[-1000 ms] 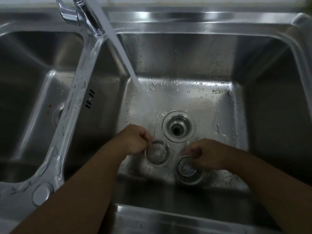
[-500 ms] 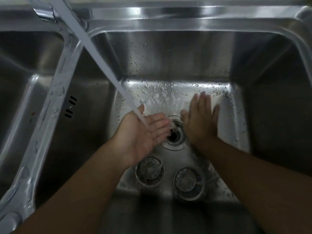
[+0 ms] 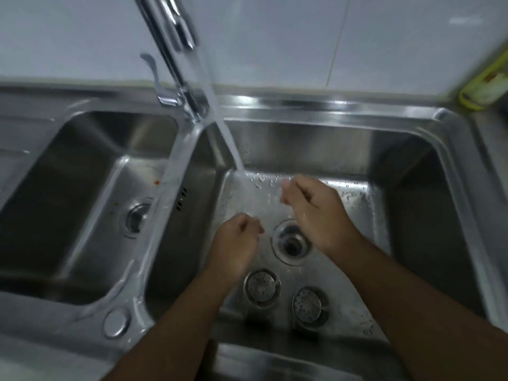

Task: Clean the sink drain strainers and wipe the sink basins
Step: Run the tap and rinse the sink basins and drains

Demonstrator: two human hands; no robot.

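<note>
Strainers [image 3: 262,287], round, perforated steel (two, side by side), wet stainless basin [image 3: 330,149]

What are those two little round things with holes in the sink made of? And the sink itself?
The left strainer and right strainer look like thin metal, probably stainless steel: grey, shiny rims, tiny punched holes. The sink basin looks like brushed stainless steel too: silvery, soft streaky reflections, water beading on it.
</note>
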